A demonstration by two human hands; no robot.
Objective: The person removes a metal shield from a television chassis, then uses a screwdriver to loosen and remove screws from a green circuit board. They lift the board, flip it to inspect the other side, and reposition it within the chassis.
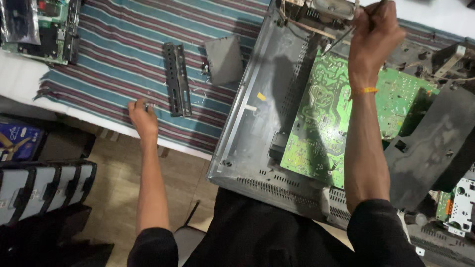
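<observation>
My right hand (pixel 374 37) is closed around a thin dark tool (pixel 380 7) at the far end of an opened grey metal chassis (pixel 247 133). A green circuit board (pixel 326 118) lies inside the chassis, under my forearm. Thin wires run from beneath my right hand toward the board. My left hand (pixel 142 116) rests on the striped cloth (pixel 123 44), fingertips pinched on something small that I cannot make out, just left of a dark slotted metal bracket (pixel 177 79). A dark grey square plate (pixel 225 59) lies beside the chassis.
Another circuit board assembly (pixel 42 29) sits at the table's far left. A large dark plastic cover (pixel 430 143) overlaps the chassis on the right. Stacked grey and black panels (pixel 44 190) and a blue box (pixel 17 141) stand on the floor at left.
</observation>
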